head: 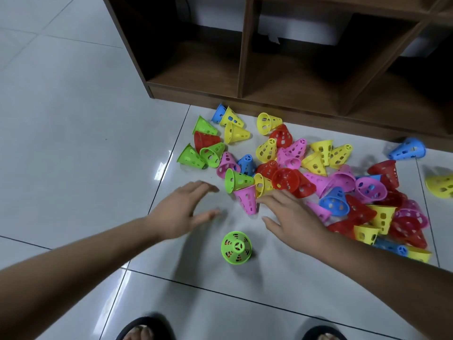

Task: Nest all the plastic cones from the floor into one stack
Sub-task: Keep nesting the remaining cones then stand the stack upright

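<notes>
A pale tiled floor (73, 119) is being viewed from above, with a dark wooden shelf unit (245, 77) standing at the far side. The left hand (183, 212) is being held open and empty, fingers spread. The right hand (291, 217) is likewise being held open, its fingertips just beside a pink cone (246, 200). Near the hands, a green cone (236, 246) is standing upright alone. Beyond and to the right, a heap of coloured cones (318, 168) is lying scattered.

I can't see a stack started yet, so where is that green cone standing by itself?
The green cone stands upright on the floor tile, near the person, between the left hand and right hand, apart from the pile.
</notes>
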### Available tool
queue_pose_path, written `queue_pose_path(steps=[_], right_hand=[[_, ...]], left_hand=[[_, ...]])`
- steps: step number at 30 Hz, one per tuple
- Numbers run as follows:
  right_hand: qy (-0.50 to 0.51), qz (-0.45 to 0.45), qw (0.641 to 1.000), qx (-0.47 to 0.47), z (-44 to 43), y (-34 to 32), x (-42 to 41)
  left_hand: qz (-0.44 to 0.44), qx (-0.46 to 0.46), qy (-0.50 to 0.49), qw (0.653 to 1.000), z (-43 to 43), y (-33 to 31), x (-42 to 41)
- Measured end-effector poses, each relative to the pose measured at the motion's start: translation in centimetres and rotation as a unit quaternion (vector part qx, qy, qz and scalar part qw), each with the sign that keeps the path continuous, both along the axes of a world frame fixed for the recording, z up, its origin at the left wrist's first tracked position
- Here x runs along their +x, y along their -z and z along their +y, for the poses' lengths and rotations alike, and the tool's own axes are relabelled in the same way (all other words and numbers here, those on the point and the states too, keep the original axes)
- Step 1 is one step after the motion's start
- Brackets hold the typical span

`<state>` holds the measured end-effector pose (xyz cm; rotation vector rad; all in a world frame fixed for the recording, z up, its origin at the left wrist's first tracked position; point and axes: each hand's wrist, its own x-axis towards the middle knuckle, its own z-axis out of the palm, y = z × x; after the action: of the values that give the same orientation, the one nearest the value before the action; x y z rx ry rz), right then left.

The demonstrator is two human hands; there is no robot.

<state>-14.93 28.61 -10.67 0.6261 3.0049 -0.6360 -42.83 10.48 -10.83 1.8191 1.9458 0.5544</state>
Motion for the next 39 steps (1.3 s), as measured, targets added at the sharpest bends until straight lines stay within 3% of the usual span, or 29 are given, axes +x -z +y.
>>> queue_pose_path(steps=[3, 8, 14, 24, 29, 35, 39], right_hand=[[-0.079, -0.028, 0.994, 0.066, 0.9, -0.8, -1.1], [-0.166, -0.095, 0.974, 0.125, 1.4, -1.3, -3.6], [-0.156, -0.139, 0.968, 0.135, 2.2, 0.1, -5.3], [-0.118, -0.092, 0.973, 0.176, -2.5, 3.3, -3.3], [-0.110, -0.073, 0.972, 0.194, -1.8, 3.6, -1.1], [-0.062, -0.057, 0.984, 0.160, -1.4, 3.4, 0.7], [-0.018, -0.077, 0.984, 0.159, -1.6, 3.7, 1.8]], left_hand=[[0.084, 0.018, 0.015, 0.996, 2.5, 0.4, -3.6], [0.201, -0.050, 0.003, 0.978, 5.8, 1.1, -8.4], [0.250, -0.116, 0.026, 0.961, 7.2, 1.8, -11.3], [0.261, -0.086, -0.019, 0.961, 3.1, 5.9, -7.2], [0.169, -0.052, -0.084, 0.981, 1.7, 4.2, -4.5], [-0.030, -0.019, -0.170, 0.985, 0.6, 0.5, 0.2], [-0.134, 0.014, -0.140, 0.981, 0.3, -2.5, 3.8]])
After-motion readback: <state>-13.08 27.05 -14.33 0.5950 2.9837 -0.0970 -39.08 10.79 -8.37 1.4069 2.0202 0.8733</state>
